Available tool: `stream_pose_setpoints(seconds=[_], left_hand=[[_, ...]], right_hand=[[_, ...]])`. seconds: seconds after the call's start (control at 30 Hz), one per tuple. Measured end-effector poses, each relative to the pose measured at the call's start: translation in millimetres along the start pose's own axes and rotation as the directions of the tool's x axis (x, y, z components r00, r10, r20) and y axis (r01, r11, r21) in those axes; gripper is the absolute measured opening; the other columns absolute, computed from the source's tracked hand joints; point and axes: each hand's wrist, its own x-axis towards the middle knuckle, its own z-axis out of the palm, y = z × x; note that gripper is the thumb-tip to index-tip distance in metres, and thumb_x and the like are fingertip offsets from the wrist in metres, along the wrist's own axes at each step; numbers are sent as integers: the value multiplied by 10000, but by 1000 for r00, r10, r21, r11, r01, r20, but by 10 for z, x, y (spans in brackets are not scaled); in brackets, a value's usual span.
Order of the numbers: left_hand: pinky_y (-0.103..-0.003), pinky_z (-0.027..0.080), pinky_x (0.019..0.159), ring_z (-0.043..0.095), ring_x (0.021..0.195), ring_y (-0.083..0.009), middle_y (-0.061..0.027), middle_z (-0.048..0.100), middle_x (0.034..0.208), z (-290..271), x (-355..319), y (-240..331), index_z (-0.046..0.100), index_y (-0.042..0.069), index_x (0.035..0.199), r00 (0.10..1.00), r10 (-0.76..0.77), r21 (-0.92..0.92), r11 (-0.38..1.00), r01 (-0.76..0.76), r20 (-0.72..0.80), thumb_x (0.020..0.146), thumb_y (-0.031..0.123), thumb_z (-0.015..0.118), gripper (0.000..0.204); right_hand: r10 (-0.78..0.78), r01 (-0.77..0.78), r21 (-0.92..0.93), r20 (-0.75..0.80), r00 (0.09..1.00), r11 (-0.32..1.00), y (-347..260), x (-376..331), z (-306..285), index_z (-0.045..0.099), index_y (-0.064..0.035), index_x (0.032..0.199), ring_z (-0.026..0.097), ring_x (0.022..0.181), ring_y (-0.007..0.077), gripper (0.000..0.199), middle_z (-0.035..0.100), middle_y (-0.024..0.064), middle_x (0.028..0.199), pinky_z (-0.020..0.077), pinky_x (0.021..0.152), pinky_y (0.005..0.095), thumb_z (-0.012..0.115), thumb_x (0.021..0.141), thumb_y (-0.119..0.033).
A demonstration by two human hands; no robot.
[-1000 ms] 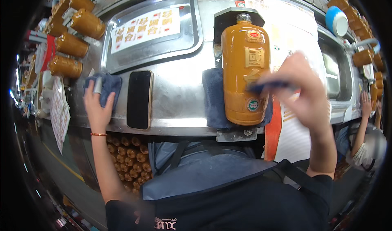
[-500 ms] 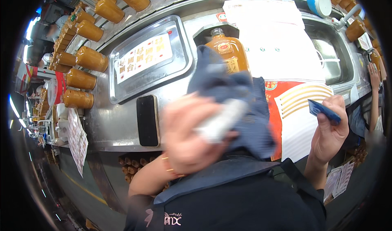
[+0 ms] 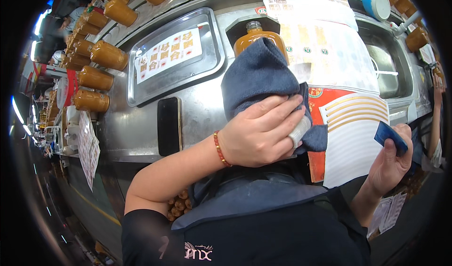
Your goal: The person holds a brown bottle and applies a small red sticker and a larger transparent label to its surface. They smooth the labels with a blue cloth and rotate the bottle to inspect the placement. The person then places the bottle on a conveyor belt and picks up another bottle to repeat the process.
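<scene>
My left hand [image 3: 266, 132] reaches across the front of my body, closed on a dark blue cloth [image 3: 256, 73]. The cloth lies draped over the lower part of an amber glass bottle [image 3: 270, 36], whose shoulder and open neck show above it. Something white [image 3: 299, 130] shows among the left fingers; whether it is a wrapping or a held piece I cannot tell. At the right, my right hand [image 3: 393, 160] pinches a flat blue scraper-like card [image 3: 390, 136] between thumb and fingers, over the edge of a sheet of gold curved strips [image 3: 355, 129].
A metal tray [image 3: 214, 63] holds a label sheet [image 3: 167, 54]. A black phone [image 3: 169, 127] lies nearer. White label sheets [image 3: 325, 40] and a red sheet [image 3: 317, 160] sit right of the bottle, beside a sink [image 3: 393, 63]. Several amber bottles [image 3: 96, 78] line the left. Another person's arm [image 3: 435, 111] shows far right.
My left hand has moved up and right onto the cloth, which now covers more of the bottle's front. My right hand has shifted slightly right and down, still holding the blue card.
</scene>
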Motion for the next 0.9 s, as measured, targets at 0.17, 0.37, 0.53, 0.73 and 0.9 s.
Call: stream_pose_setpoints(seconds=[0.17,0.37,0.53,0.73,0.9], left_hand=[[-406,565,947,691,1174,-297,-114,745,1220,64,-155,100,742,72,908,999,16,100,995,-12,-44,967,321,693,261],[-569,468,1057,548,1335,-453,-193,635,1407,173,-210,357,725,66,1224,965,-245,204,944,261,-97,942,328,702,386],[-640,445,1059,450,1386,-569,-247,550,1496,219,-303,449,666,73,1380,929,-345,329,869,369,-131,907,294,682,523],[-590,457,1087,486,1405,-483,-176,588,1485,133,-286,463,698,89,1338,932,-341,291,886,362,-119,943,192,590,422],[-563,462,1091,507,1407,-436,-179,584,1489,128,-307,411,690,63,1345,948,-296,236,919,316,-114,893,181,614,473]], right_hand=[[105,-99,93,-60,993,991,-39,-174,-126,652,17,1143,502,1036,200,218,572,83,1053,400,971,321,721,948,-51],[253,-225,238,-95,963,945,-51,-268,-141,633,10,1145,521,1050,169,177,563,66,1087,396,1000,317,686,988,-50],[278,-265,278,-9,960,923,-26,-325,-104,628,19,1158,535,1058,160,194,573,62,1098,391,1028,301,691,982,-33],[267,-239,257,-77,961,936,-163,-287,2,614,42,1134,520,1019,163,184,546,60,1075,391,986,295,688,975,-15],[295,-267,209,-117,948,941,-247,-470,-3,606,45,1111,503,1006,158,176,531,55,1053,388,973,286,693,975,-26]])
